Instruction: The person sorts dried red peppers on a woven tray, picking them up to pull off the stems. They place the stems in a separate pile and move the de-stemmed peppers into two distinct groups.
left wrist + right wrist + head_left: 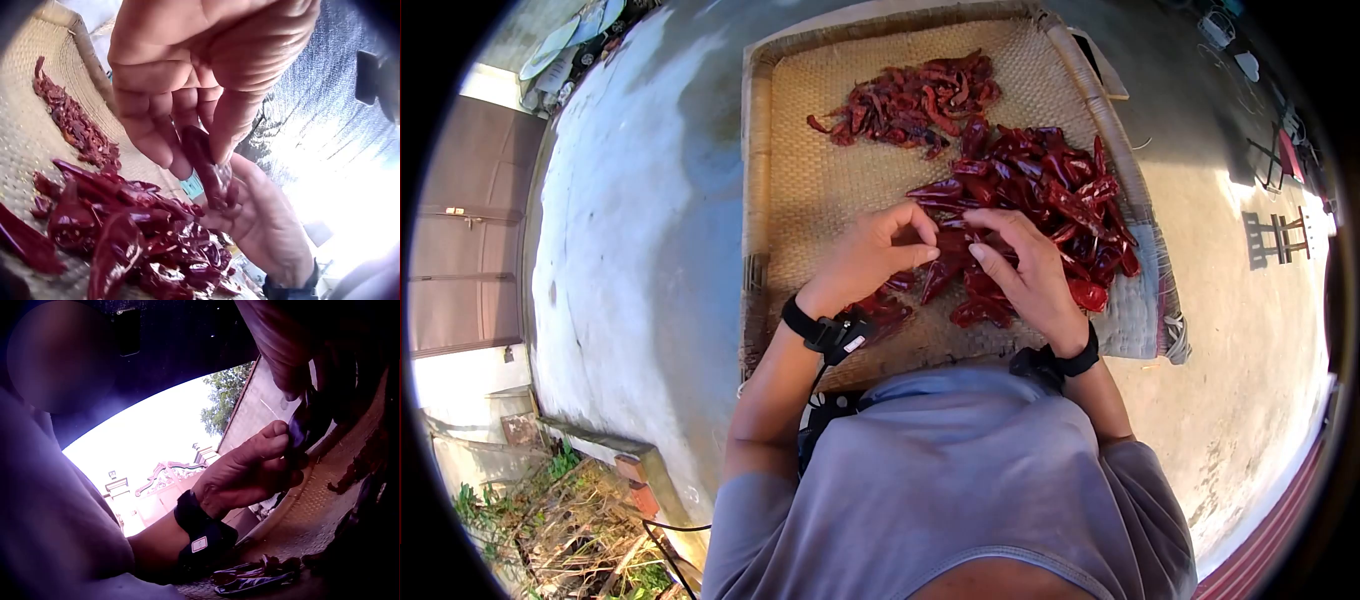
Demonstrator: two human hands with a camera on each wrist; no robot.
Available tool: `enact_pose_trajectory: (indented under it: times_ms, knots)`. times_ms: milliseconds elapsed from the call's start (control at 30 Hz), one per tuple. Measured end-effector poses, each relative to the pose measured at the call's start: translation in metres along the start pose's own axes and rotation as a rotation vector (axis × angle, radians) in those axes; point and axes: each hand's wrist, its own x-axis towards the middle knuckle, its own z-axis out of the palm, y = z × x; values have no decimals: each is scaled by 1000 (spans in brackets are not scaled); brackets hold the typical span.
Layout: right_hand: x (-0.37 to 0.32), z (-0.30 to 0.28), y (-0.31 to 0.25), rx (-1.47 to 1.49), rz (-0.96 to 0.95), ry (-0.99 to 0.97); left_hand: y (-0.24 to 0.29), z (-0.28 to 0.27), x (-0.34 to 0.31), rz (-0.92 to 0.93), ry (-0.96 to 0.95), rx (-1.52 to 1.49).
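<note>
My left hand (868, 252) pinches a dark red chili pepper (203, 161) between thumb and fingers, over the near part of a woven tray (800, 170). Opposite it, my right hand (1032, 272) curls its thumb and fingers around the lower end of the same pepper; in the right wrist view shadow hides much of this grip. A heap of glossy red chili peppers (1050, 185) lies beneath and beyond the right hand. Below the left hand is a small group of red peppers (885, 312), partly covered by the wrist.
Toward the tray's far side lies a pile of shrivelled red pieces (930, 95). A raised rim (757, 130) borders the tray, and a grey cloth (1135, 310) covers its near right corner. A small stool (1288, 238) stands on the concrete floor at far right.
</note>
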Motion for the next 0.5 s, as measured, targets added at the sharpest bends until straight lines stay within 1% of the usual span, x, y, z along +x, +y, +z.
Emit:
enact_pose_trajectory:
  times_ms: [100,133,200,233,267,300,333,400,433,467,500]
  knots:
    - [-4,5,6,45,36,-65,-6,6,-4,13,-29,-196]
    - [-5,5,2,105,42,-55,-7,6,-5,28,-35,-238]
    - [-8,-2,-2,88,54,-65,-6,5,-10,51,-44,-320]
    - [-8,-7,-3,80,58,-67,-2,1,-14,12,-30,-218]
    - [-7,-14,-4,-13,47,-8,5,-7,-19,-27,-18,-115]
    - [-7,-21,-6,-51,64,96,12,-15,-25,-66,-7,-14]
    - [-7,-31,-4,-114,60,207,15,-25,-30,-163,24,177]
    - [-10,-50,3,-163,125,378,4,-37,-46,-138,64,542]
    - [-12,-60,5,-285,158,454,-2,-43,-54,-124,83,725]
    - [-15,-69,16,-345,164,511,-5,-48,-59,-222,-3,725]
    - [-19,-76,21,-346,219,543,-11,-48,-65,-261,-16,773]
